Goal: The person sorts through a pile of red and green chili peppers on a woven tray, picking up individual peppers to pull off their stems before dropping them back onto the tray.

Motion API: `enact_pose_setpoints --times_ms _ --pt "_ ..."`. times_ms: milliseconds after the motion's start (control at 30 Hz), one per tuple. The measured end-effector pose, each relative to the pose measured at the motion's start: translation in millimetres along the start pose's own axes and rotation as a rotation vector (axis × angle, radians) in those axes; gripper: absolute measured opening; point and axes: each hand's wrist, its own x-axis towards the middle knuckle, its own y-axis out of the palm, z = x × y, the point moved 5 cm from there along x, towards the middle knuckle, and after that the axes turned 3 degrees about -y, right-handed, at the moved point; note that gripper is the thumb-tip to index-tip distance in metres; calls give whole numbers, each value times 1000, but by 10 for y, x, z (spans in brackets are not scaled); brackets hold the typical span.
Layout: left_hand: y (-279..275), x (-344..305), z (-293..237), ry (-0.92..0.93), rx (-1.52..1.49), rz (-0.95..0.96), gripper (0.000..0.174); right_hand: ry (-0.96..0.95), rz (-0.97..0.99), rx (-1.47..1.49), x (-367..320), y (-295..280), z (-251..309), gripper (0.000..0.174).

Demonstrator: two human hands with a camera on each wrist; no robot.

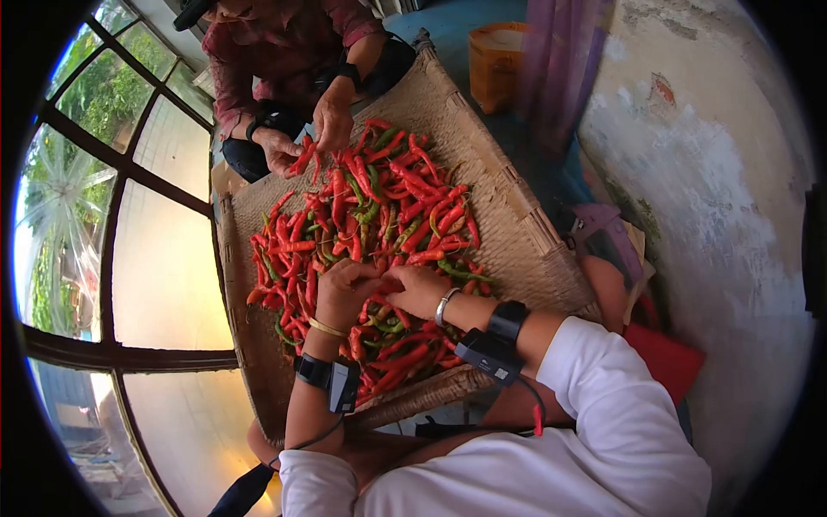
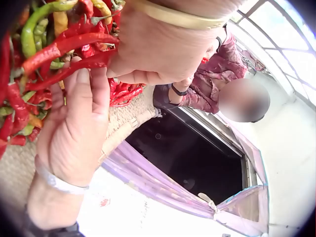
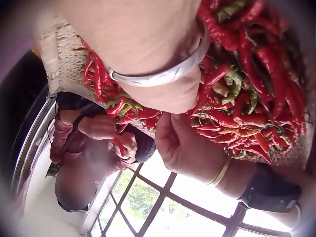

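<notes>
Low over the near part of a heap of chili peppers (image 1: 340, 202), mostly red with some green, the two hands meet with their fingertips close together. My left hand (image 1: 345, 293), with a yellow bangle, curls its fingers at one end of a long red chili pepper (image 2: 74, 69). Thumb and fingers of my right hand (image 1: 418, 291), which wears a silver bangle, pinch that same pepper, as the left wrist view shows. In the right wrist view the back of the right hand hides the pepper, and the left thumb and forefinger (image 3: 170, 131) come together beside it.
The heap lies on a large woven tray (image 1: 495, 172) with a raised rim. Across it another person (image 1: 284, 69) handles red peppers with both hands. Paned windows (image 1: 112, 189) stand on the left, a peeling wall (image 1: 698, 215) on the right, an orange container (image 1: 497, 73) behind.
</notes>
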Motion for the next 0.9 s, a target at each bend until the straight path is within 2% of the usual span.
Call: enact_pose_setpoints --times_ms 100,133,167,233,267,300,367,400,433,500,533,567,633,767,900 --pt "16 -6 111 -7 -121 -26 12 -10 -28 57 -12 -37 41 27" --pt "32 -1 183 36 -121 26 24 -37 -49 102 -15 -53 64 26" --pt "84 -26 232 43 -120 31 24 -67 -69 145 -16 -73 91 26" --pt "50 -35 208 -183 -663 -193 44 -68 -88 126 -21 -100 124 25" --pt "38 -23 232 -155 -623 -214 53 -46 -101 159 -18 -107 123 25" --pt "20 -21 223 -150 -619 -215 53 -25 -113 194 -19 -107 126 26" --pt "72 -43 291 -354 -781 -111 46 -30 -150 269 -28 -117 141 24" --pt "131 -54 322 -391 -840 9 40 -39 -119 310 -19 -105 143 21" --pt "201 -85 353 -463 -931 51 32 -49 -88 351 -10 -94 150 18" --pt "220 -105 348 -468 -983 142 22 -11 -31 404 -23 -78 177 16" --pt "221 -89 371 -473 -1052 83 10 53 23 498 -53 -73 197 16" --pt "211 -71 400 -471 -1050 83 10 118 77 591 -72 -57 203 16" --pt "89 -20 445 -428 -1188 -28 3 146 110 586 -64 -29 183 16" --pt "-263 116 594 -483 -1160 -298 5 233 183 720 -37 106 42 22" --pt "-620 411 611 -387 -1225 -444 5 265 217 665 -46 126 40 28"
